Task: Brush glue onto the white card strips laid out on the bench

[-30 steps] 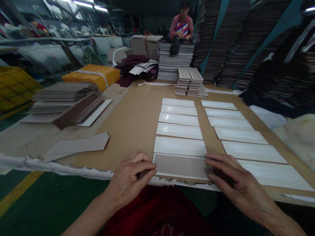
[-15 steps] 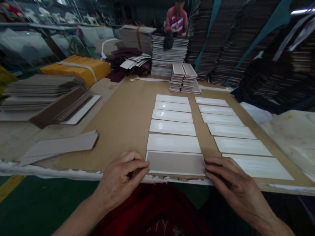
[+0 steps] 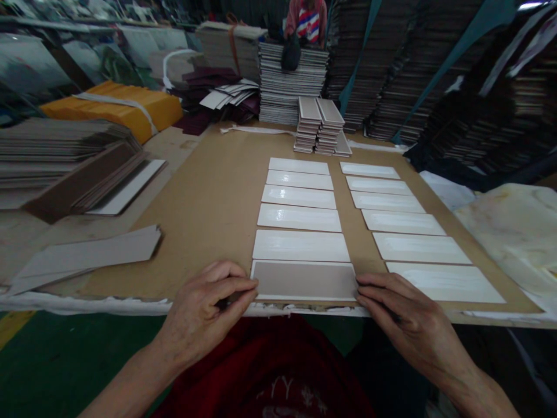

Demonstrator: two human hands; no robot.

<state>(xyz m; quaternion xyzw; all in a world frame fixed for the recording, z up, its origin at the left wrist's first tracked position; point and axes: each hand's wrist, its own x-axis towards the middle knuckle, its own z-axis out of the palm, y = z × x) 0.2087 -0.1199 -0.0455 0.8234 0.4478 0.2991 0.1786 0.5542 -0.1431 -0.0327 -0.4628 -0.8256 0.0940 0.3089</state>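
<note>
A grey-brown rectangular panel [image 3: 304,281] lies on a white panel whose pale border shows all round it, at the near end of the left column. Its left end is pinched between the thumb and fingers of my left hand [image 3: 213,302]. My right hand [image 3: 409,313] grips the opposite end the same way. Directly beyond it, a white glossy panel [image 3: 300,246] leads a column of similar ones. A second column of white panels [image 3: 444,283] runs along the right, just past my right hand.
Paired stacks of bordered panels [image 3: 308,110] stand at the table's back. Loose grey strips [image 3: 87,255] and piled brown boards [image 3: 78,180] lie left, near a yellow bundle [image 3: 113,107]. Tall board stacks [image 3: 391,64] rise at the back right. A person [image 3: 307,23] stands behind.
The camera view has shifted slightly, so the table and panels appear a little higher and further left. Both hands keep their hold at the panel's ends.
</note>
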